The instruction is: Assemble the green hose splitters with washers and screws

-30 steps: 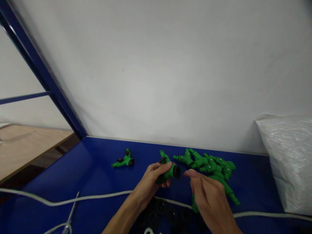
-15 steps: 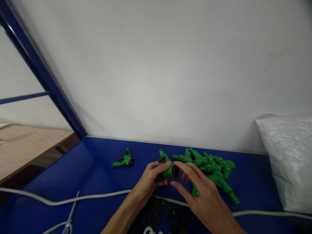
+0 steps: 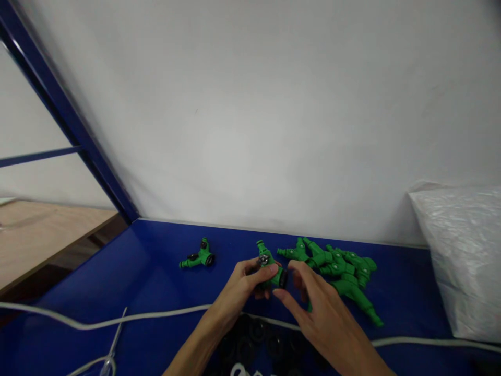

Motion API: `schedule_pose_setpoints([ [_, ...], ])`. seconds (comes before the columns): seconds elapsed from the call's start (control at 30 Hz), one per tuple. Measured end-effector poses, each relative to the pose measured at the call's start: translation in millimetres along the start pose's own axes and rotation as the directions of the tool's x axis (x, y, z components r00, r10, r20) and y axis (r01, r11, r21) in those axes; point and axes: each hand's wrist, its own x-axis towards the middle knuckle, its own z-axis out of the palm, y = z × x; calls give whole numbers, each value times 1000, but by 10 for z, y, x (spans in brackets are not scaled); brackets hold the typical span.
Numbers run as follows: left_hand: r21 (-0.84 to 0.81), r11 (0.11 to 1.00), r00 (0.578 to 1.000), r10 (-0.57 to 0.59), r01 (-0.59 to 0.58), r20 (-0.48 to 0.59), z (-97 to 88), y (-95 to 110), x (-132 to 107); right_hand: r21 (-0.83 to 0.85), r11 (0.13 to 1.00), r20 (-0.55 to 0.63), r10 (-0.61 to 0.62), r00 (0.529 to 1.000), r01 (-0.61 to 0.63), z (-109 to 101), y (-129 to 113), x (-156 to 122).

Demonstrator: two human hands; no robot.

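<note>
My left hand is closed around a green Y-shaped hose connector, which has a black valve knob on top and a black ring at its wide end. Close to that ring is my right hand, thumb and fingers apart in a loose curve with nothing visible between them. Another green connector with black knobs lies by itself on the blue table to the left. Beyond my right hand rests a pile of green connectors, partly covered by the hand.
Below my hands lie several black rings and a few white rings. A white cable crosses the blue table. A thin clear-handled tool is at lower left, a plastic-wrapped bag at right.
The held connector has turned a little in my left hand, so its knob and black ring face differently. My right hand has drawn slightly away from the ring end.
</note>
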Motion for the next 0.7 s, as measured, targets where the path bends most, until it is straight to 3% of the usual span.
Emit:
schedule_pose_setpoints([
  [0.13, 6, 1000, 1000, 3, -3, 23, 2, 25, -4, 26, 998, 16, -58, 998, 58, 31, 8, 5],
  [0.33, 38, 997, 997, 59, -60, 48, 10, 63, -25, 363, 910, 155, 153, 976, -200, -53, -206, 92],
  [0.57, 75, 994, 996, 82, -85, 42, 18, 73, -10, 499, 718, 351, 344, 871, -485, -1, -191, 44],
  [0.63, 9, 997, 997, 72, -72, 39, 19, 67, -5, 487, 728, 351, 342, 872, -482, -48, -177, 58],
  [0.7, -124, 991, 998, 56, -56, -2, 9, 66, 2, 419, 816, 342, 265, 902, -399, -130, -203, 73],
])
